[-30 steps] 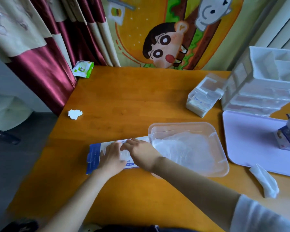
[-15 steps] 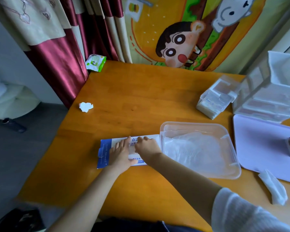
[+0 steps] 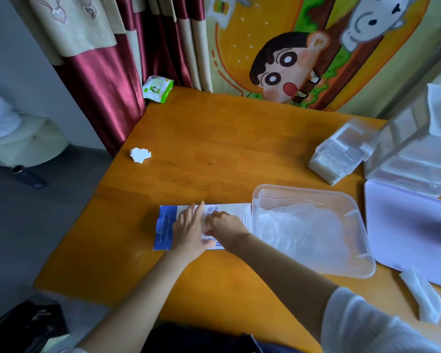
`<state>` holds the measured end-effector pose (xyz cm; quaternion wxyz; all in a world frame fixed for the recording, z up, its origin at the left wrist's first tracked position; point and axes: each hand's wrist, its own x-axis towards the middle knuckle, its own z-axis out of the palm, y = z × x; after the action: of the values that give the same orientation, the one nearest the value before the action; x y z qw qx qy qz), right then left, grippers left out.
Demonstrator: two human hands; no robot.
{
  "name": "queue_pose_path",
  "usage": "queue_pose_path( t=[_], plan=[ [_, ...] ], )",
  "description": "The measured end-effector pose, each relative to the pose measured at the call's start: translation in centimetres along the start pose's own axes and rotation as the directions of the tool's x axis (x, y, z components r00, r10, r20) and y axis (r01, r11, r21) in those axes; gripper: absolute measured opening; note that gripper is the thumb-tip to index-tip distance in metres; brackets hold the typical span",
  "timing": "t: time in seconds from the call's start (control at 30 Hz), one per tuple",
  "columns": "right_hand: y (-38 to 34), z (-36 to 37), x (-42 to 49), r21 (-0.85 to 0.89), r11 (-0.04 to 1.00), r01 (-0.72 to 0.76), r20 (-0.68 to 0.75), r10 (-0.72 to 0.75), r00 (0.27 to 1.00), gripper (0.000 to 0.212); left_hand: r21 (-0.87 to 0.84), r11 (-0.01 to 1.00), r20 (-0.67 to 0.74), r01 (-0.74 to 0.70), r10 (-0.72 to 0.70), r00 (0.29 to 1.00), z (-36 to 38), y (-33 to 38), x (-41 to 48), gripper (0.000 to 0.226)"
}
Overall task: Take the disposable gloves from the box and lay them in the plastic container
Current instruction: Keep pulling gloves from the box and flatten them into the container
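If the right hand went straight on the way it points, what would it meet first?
Likely the left hand, lying flat on the glove box: the right hand points leftward at its fingers, touching or nearly so.

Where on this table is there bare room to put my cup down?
Widest bare wood: the middle, bordered by the crumpled paper, the wipes pack, the stacked clear boxes and the glove box. Another strip runs along the near left edge. The right side is crowded: plastic container, lilac tray, drawer unit.
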<state>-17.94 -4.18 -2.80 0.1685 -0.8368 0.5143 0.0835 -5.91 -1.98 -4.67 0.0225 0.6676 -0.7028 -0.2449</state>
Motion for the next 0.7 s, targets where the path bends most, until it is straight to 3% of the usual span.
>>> queue_pose_path(
  t=[0.37, 0.6, 0.7],
  plan=[
    [0.5, -1.3, -1.6, 0.049, 0.999, -0.024, -0.091, 0.028, 0.995, 0.016, 0.071, 0.997, 0.040, 0.024, -0.027, 0.999, 0.6, -0.4, -0.7, 0.099],
    [1.4, -2.3, -2.6, 0.104, 0.982, -0.155, -0.198, 0.173, 0.965, 0.019, 0.121, 0.992, 0.039, 0.025, -0.030, 0.999, 0.6, -0.1, -0.7, 0.098],
    [1.0, -1.8, -2.8, 0.166, 0.979, -0.121, -0.208, 0.155, 0.966, 0.022, 0.113, 0.993, 0.047, 0.024, -0.029, 0.998, 0.7, 0.0, -0.8, 0.095]
  ],
)
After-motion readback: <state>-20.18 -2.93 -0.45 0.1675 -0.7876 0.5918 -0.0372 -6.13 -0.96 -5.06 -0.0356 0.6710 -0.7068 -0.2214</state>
